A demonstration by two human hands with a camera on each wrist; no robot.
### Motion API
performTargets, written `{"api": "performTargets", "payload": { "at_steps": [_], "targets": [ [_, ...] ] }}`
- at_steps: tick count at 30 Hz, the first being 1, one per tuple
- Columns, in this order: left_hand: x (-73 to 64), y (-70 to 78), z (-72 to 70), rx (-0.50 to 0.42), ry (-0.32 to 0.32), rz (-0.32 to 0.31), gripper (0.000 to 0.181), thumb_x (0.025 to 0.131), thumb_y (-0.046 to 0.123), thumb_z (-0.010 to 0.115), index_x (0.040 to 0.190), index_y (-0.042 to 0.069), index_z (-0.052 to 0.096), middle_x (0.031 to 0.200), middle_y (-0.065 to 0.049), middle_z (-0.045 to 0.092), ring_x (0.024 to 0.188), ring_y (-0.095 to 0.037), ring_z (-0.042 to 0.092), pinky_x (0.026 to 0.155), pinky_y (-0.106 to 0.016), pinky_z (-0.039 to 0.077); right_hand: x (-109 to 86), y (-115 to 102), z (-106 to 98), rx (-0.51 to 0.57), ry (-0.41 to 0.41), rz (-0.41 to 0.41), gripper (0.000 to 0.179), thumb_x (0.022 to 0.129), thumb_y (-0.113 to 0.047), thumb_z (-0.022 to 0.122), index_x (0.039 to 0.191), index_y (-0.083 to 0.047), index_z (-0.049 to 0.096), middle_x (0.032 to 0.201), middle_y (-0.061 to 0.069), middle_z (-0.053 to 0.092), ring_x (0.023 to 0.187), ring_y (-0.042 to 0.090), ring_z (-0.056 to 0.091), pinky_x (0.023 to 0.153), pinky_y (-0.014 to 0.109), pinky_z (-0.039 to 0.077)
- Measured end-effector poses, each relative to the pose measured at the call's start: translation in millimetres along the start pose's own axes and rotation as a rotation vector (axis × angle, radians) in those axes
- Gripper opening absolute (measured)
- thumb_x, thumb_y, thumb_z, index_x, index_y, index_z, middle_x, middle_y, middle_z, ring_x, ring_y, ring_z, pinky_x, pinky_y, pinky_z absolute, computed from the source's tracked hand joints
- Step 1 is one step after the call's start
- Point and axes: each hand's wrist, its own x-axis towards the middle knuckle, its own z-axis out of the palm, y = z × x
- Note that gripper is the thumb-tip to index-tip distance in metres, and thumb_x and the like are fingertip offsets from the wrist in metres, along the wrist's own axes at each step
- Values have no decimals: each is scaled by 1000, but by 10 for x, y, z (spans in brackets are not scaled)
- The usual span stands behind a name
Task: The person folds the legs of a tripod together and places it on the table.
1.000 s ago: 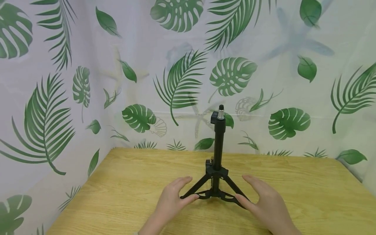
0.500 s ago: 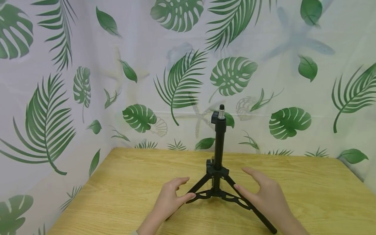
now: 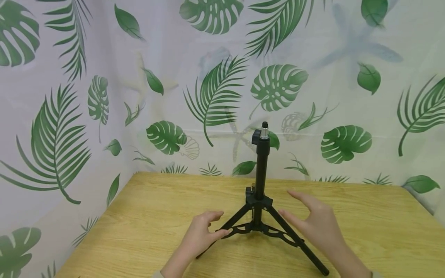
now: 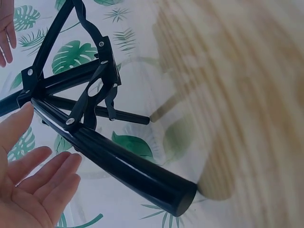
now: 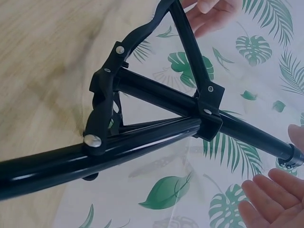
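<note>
A black tripod stand (image 3: 262, 166) with a silver stud on top stands upright on the table, its legs spread and braces extended. My left hand (image 3: 199, 233) is at the left leg, thumb tip overlapping it in the head view. Seen from the left wrist, the fingers of that left hand (image 4: 35, 190) are loosely extended beside the leg (image 4: 137, 168), not wrapped around it. My right hand (image 3: 321, 220) hovers beside the right leg, thumb and fingers apart. The right wrist view shows relaxed fingers (image 5: 270, 197) near the stand's centre column (image 5: 251, 135), gripping nothing.
The stand rests on a wood-grain table (image 3: 156, 216). Behind and to the left hangs a white curtain (image 3: 222, 154) printed with green leaves. The right leg's foot (image 3: 325, 271) reaches towards the table's near side.
The right hand has moved up and away from the right leg. The stand's legs spread wider between the first and second frames. The left hand has barely moved.
</note>
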Motion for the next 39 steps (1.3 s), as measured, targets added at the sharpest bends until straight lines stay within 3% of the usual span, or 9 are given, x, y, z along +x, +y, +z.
{"api": "performTargets", "payload": {
  "at_steps": [9, 15, 17, 19, 22, 24, 25, 31, 39],
  "targets": [
    [4, 3, -16, 7, -68, -92, 43, 77, 23, 69, 112, 0, 59, 108, -14, 59, 97, -26, 56, 76, -37, 47, 55, 26, 11, 16, 88, -79, 40, 65, -12, 77, 101, 1, 64, 96, 14, 64, 87, 32, 61, 73, 42, 48],
    [8, -22, -7, 27, -88, -101, 36, 77, 20, 69, 105, -2, 62, 100, -13, 63, 90, -24, 59, 72, -36, 48, 77, 15, 0, 10, 111, -78, 38, 65, -11, 76, 99, 1, 64, 94, 14, 65, 84, 31, 61, 71, 41, 48],
    [8, -29, -3, 44, -89, -93, 34, 76, 20, 69, 102, -1, 63, 97, -12, 64, 88, -22, 59, 71, -35, 48, 84, 14, -3, 0, 109, -78, 38, 65, -11, 76, 99, 2, 65, 94, 14, 65, 64, 20, 62, 70, 40, 48],
    [6, -29, -4, 59, -90, -85, 32, 76, 20, 70, 100, 0, 65, 93, -9, 64, 85, -20, 60, 70, -35, 48, 95, 15, -4, 1, 103, -81, 37, 66, -11, 76, 99, 1, 65, 94, 14, 65, 63, 19, 62, 70, 40, 48],
    [4, -28, -4, 74, -92, -77, 27, 75, 20, 70, 96, 3, 66, 89, -5, 65, 82, -18, 60, 69, -35, 48, 118, 16, -9, 21, 80, -67, 37, 67, -12, 75, 100, 1, 64, 96, 14, 65, 65, 19, 62, 70, 40, 48],
    [5, -29, -3, 81, -94, -69, 25, 75, 19, 70, 94, 4, 67, 87, -3, 65, 81, -16, 60, 68, -34, 48, 138, 16, -15, 53, 58, -41, 37, 69, -12, 75, 101, 1, 64, 97, 14, 64, 87, 30, 61, 72, 42, 48],
    [4, -31, -2, 83, -93, -65, 23, 75, 18, 70, 93, 4, 67, 85, -2, 66, 80, -16, 60, 68, -34, 48, 147, 12, -19, 68, 42, -22, 37, 70, -13, 74, 102, 1, 63, 98, 15, 64, 88, 31, 60, 72, 42, 48],
    [1, -51, -1, 81, -91, -31, 15, 74, 14, 71, 87, 7, 68, 81, 0, 66, 76, -12, 60, 68, -31, 47, 225, -32, -58, 152, -30, 67, 38, 75, -17, 72, 106, 2, 61, 103, 16, 62, 93, 32, 59, 77, 43, 46],
    [-6, -51, -4, 89, -95, -39, 15, 74, 14, 71, 87, 6, 68, 80, 0, 65, 75, -13, 60, 68, -31, 47, 317, -27, -90, 184, -78, 81, 38, 76, -18, 70, 107, 1, 60, 104, 15, 61, 93, 31, 59, 76, 37, 47]
  ]
}}
